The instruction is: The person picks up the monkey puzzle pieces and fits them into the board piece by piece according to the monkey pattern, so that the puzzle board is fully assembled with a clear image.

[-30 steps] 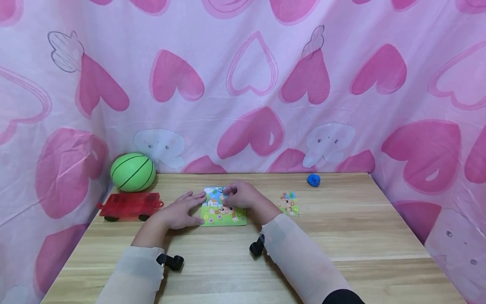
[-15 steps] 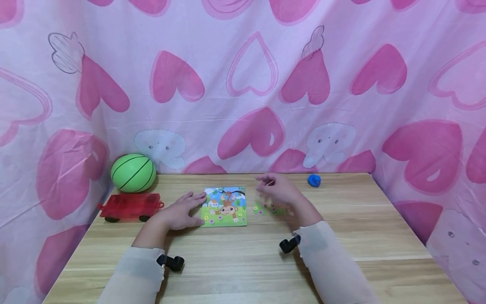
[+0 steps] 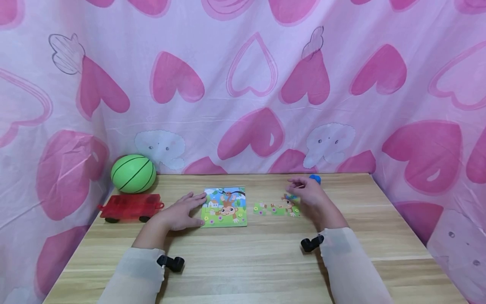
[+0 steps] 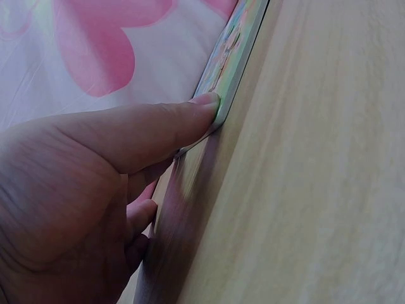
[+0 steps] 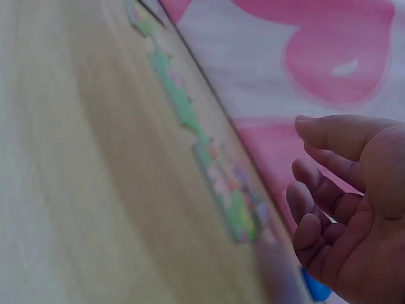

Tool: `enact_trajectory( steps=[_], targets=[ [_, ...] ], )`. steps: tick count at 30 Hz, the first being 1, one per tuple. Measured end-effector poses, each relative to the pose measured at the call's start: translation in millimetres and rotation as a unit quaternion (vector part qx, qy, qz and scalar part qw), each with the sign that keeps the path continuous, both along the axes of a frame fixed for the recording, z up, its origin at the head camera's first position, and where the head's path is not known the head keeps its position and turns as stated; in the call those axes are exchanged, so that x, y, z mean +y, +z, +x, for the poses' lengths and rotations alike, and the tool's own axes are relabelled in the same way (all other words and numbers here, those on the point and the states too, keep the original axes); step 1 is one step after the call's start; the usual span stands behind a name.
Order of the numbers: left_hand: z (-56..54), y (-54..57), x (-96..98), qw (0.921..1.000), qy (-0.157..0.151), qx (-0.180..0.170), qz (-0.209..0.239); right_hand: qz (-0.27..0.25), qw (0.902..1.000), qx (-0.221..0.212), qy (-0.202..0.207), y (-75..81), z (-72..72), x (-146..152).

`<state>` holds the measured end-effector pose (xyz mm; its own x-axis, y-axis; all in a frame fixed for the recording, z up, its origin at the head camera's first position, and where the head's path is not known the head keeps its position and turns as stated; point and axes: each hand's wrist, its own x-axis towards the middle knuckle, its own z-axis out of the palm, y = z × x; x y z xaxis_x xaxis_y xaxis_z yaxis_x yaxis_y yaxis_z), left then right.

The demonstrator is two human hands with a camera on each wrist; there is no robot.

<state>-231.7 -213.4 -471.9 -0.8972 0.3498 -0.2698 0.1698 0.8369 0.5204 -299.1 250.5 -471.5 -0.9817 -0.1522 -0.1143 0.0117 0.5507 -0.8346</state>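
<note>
A square jigsaw puzzle board (image 3: 225, 209) with a monkey picture lies mid-table in the head view. My left hand (image 3: 184, 211) rests at its left side, fingers spread. In the left wrist view the thumb (image 4: 190, 120) presses the board's edge (image 4: 237, 88). Right of the board lie several loose puzzle pieces, among them a green flowered piece (image 3: 260, 208) and a monkey-face piece (image 3: 288, 203). Over the right end of these pieces is my right hand (image 3: 311, 196), its fingers loosely bent and nothing between them; the right wrist view shows the puzzle pieces (image 5: 171, 85) beside it, blurred.
A green ball (image 3: 133, 173) and a red toy wagon (image 3: 130, 207) stand at the table's left. Near the back edge, a small blue toy (image 3: 315, 178) is partly covered by my right hand. A pink heart-patterned curtain (image 3: 243, 101) hangs behind the wooden table (image 3: 235, 261).
My right hand has left the puzzle board and moved right, past the loose pieces, uncovering the board's picture and then the pieces. The left hand has stayed in place.
</note>
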Motion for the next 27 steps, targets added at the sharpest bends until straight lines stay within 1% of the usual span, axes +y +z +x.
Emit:
enact_trajectory(
  steps=[4,5,9,14,20,22,27],
  targets=[
    [-0.1,0.2,0.5,1.0,0.006,-0.005,-0.002,0.001,0.9999,-0.011,-0.006,-9.6,-2.0,3.5],
    [-0.1,0.5,0.7,0.9999,0.008,-0.006,-0.003,0.01,0.9999,-0.009,-0.007,-11.3,-2.5,4.2],
    [-0.1,1.1,1.0,0.9999,0.013,-0.01,-0.003,0.02,0.9996,-0.015,-0.012,-15.4,-4.1,7.4],
    [-0.7,-0.3,0.4,0.9999,0.01,-0.01,0.0,0.039,0.9989,-0.024,0.0,-16.5,-6.3,12.0],
    [-1.8,-0.1,0.4,0.9999,0.011,-0.011,-0.002,0.064,0.9977,-0.019,0.014,-16.9,-7.3,11.9],
    [-2.0,-0.3,0.2,0.9999,0.01,-0.01,-0.002,0.068,0.9975,-0.017,0.012,-16.6,-6.6,10.8],
    [-1.5,-1.3,-0.1,0.9999,0.009,-0.009,-0.002,0.059,0.998,-0.024,0.002,-15.7,-4.3,8.9]
  ],
)
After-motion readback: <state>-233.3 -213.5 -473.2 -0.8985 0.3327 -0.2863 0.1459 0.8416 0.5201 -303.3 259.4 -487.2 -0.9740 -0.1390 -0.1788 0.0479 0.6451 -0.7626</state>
